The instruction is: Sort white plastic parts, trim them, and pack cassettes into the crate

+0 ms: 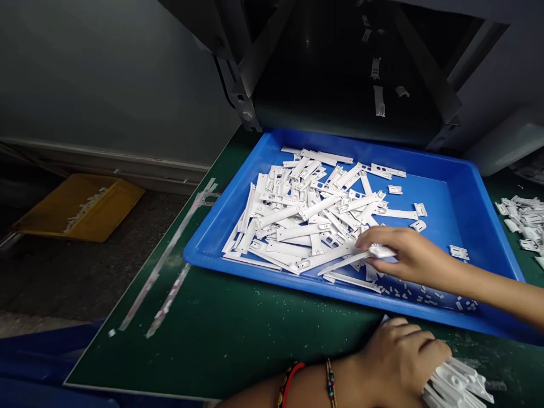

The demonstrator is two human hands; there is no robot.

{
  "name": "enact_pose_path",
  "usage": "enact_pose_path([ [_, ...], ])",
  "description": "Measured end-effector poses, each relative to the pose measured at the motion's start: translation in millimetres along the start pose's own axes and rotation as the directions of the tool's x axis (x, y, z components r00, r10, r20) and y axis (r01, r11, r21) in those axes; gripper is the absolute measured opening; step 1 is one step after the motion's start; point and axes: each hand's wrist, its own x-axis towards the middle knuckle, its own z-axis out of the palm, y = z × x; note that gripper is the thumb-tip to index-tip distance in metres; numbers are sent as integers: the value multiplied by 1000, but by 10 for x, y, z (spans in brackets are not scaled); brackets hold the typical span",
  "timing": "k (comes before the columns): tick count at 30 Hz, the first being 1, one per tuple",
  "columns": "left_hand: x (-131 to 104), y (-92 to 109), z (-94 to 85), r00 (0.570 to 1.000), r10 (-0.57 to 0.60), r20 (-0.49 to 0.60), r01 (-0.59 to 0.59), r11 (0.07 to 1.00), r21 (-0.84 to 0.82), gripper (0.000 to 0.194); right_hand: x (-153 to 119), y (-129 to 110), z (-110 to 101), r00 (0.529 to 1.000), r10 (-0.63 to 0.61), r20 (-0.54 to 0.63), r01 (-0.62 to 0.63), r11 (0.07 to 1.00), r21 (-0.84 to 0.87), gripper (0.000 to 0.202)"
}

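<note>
Over the front part of a blue tray, my right hand pinches a long white plastic strip between thumb and fingers. A jumbled pile of similar white plastic strips fills the tray's left and middle. My left hand, with bracelets at the wrist, is closed around a bundle of white plastic strips in front of the tray. Their ends stick out to the right of the fist. Several short white pieces lie apart on the tray's right side.
A dark conveyor belt ends above the tray's back edge, with a few white pieces on it. More white parts are heaped at the right on the green table. A yellow container stands low at the left.
</note>
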Motion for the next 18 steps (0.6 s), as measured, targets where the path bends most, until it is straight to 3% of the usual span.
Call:
enact_pose_path([
  [3,1,-34,19,1000,9,-23,-8,1000,17,43,-417,-40,-276,978,162,-129,-138,975,176,13],
  [6,4,-88,-24,994,75,-80,-71,996,63,39,-1049,-43,-388,896,346,-278,-292,932,215,9],
  [9,-11,-53,-156,928,194,-317,-207,978,-5,34,-1693,-28,-256,718,518,-465,-421,855,302,6],
  [11,-15,61,-275,841,137,-524,-244,960,-141,33,-1998,-73,-58,588,605,-536,-442,796,413,8],
  [12,-9,134,-336,815,38,-578,-202,954,-223,29,-2089,-109,60,548,640,-539,-437,768,468,10],
  [13,7,207,-393,854,-80,-515,-109,939,-326,19,-2138,-141,183,536,670,-513,-428,740,519,14],
  [14,32,272,-442,832,-202,-516,-40,907,-419,12,-2149,-160,306,564,690,-454,-414,711,568,18],
  [16,107,375,-504,841,-430,-328,160,777,-609,25,-2096,-137,528,613,707,-352,-385,657,648,22],
  [18,197,450,-505,836,-516,-188,248,661,-708,18,-2019,-69,695,672,685,-281,-326,615,718,22],
])
